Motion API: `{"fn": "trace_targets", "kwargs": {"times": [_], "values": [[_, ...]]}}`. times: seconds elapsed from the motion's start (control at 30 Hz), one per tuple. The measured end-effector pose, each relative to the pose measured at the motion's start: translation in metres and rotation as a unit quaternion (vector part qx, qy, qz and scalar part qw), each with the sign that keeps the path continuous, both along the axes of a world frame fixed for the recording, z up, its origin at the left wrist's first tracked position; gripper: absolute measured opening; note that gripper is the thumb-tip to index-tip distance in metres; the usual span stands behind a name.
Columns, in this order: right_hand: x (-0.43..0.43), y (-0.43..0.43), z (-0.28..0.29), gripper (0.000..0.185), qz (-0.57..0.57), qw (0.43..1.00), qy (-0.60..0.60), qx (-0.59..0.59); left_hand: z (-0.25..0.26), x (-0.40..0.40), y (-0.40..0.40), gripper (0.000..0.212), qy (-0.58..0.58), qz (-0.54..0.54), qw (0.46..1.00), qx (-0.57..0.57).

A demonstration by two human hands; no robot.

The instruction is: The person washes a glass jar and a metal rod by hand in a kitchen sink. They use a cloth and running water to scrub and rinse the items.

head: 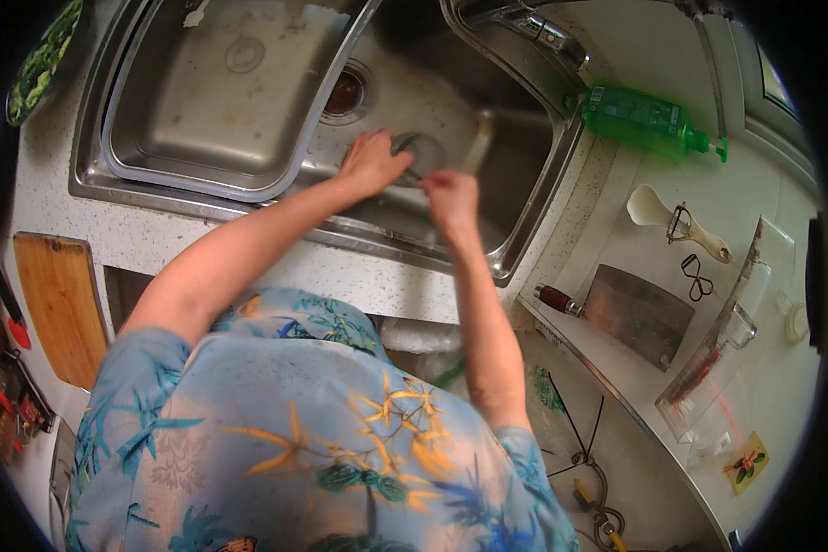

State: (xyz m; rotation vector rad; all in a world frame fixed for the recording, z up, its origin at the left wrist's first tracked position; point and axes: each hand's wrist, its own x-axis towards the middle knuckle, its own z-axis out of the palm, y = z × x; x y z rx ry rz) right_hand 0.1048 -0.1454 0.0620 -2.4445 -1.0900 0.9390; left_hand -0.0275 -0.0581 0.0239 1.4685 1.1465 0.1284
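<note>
Over the right basin of a stainless steel sink [517, 207], my left hand [372, 164] is bent at the fingers, near the drain [345, 93]. My right hand [452, 200] is beside it on the right, its fingers curled in towards the left hand. A thin, dark, curved strip shows between the two hands; blur hides what it is and which hand holds it. Below the hands, a round mark shows on the basin floor. The chrome faucet [552, 38] stands at the basin's back right corner.
A steel basin [207, 103] sits over the sink's left side. On the right are a green soap bottle [638, 121], a white spoon [648, 205], a peeler [677, 222] and a cleaver [638, 314]. A wooden cutting board [62, 303] and a dish of greens [45, 65] are at the left.
</note>
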Motion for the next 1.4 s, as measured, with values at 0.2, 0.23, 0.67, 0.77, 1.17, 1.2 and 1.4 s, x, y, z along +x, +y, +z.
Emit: {"fn": "trace_targets", "kwargs": {"times": [0.2,0.23,0.67,0.77,1.17,1.2,1.4], "values": [[-0.027,-0.04,0.045,0.012,-0.371,0.892,0.235,0.107,-0.005,-0.003,-0.026,0.052,0.056,0.099,0.993,-0.037],[-0.03,-0.045,0.048,0.012,-0.372,0.891,0.235,0.108,-0.003,-0.003,-0.027,0.052,0.056,0.097,0.993,-0.036],[0.004,-0.077,0.062,0.014,-0.19,0.939,0.263,0.117,-0.02,-0.005,-0.022,0.082,-0.092,0.047,0.993,-0.061],[0.017,-0.083,0.055,0.017,-0.307,0.876,0.342,0.146,-0.012,-0.016,-0.017,0.081,-0.144,-0.052,0.987,-0.052],[0.056,-0.054,0.084,0.013,-0.093,0.952,0.291,0.037,-0.016,-0.01,-0.021,0.08,-0.161,0.058,0.982,-0.078],[0.058,-0.053,0.085,0.013,-0.107,0.951,0.288,0.024,-0.015,-0.011,-0.021,0.08,-0.165,0.061,0.981,-0.082],[0.05,-0.064,0.088,0.015,-0.165,0.937,0.304,0.04,-0.02,-0.011,-0.024,0.081,-0.152,0.066,0.983,-0.074]]}}
